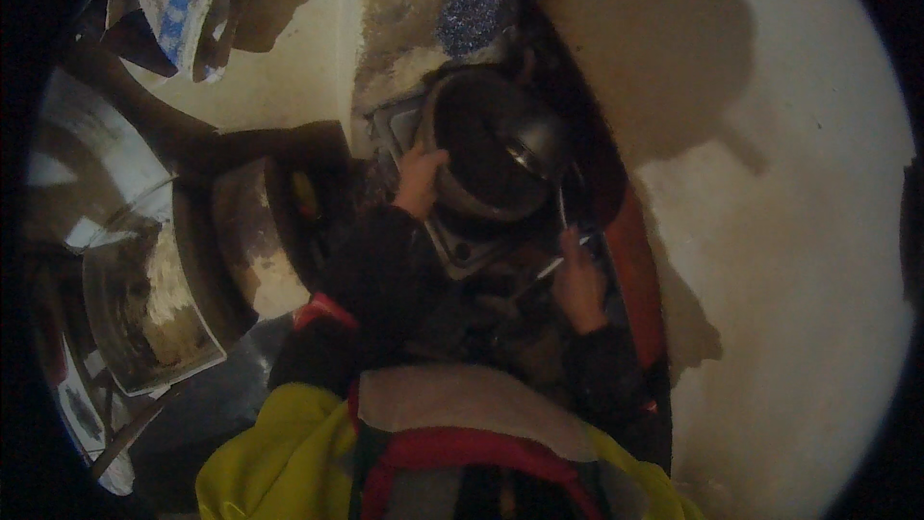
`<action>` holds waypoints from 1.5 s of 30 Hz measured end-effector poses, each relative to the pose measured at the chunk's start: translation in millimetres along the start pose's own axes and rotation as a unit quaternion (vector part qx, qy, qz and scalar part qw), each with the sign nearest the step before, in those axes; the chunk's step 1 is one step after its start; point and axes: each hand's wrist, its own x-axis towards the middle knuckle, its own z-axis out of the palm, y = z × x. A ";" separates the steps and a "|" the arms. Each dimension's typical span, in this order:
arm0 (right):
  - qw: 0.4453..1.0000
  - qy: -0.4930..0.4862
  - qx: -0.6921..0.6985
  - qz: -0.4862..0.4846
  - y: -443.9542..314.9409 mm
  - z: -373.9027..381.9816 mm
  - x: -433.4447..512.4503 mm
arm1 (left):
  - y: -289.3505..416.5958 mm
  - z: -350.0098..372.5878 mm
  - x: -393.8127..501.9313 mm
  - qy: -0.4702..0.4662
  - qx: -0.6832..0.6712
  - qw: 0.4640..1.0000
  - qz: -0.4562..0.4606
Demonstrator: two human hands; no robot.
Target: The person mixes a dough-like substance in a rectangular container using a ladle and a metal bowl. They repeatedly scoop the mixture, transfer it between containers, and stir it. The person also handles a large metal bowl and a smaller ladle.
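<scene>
A deep, dark metal pot (476,206) sits tilted on a gas stove (455,267), its mouth facing me. My left hand (420,177) grips the pot's left rim, thumb over the edge. My right hand (580,282) is closed around the handle of a ladle (552,133), whose rounded metal bowl rests over the right side of the pot's mouth. What lies inside the pot is too dark to make out. Beneath the right hand runs a thin light rod (552,267), whose kind I cannot tell.
Large metal vessels (155,303) stand on the left, one behind another. An orange-red panel (639,289) runs along the right, beside a pale wall (794,267). A glittering dark blue patch (476,3) lies beyond the pot. Patterned cloth (177,7) hangs at upper left.
</scene>
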 end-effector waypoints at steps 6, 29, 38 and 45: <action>0.997 -0.035 -0.058 0.029 -3.0 7.9 -0.3 | -80.2 -59.3 38.2 -0.024 0.132 0.979 0.157; 0.843 0.007 0.532 -0.072 8.4 36.7 1.8 | -0.6 -99.1 -171.4 -0.103 0.212 0.971 0.028; 0.751 -0.053 0.658 0.030 -20.5 37.3 -2.5 | -3.9 -245.5 -393.6 0.182 0.104 0.962 -0.176; 0.820 -0.076 0.563 -0.063 22.9 66.8 34.7 | 29.6 -279.4 -451.0 0.266 0.075 0.942 -0.191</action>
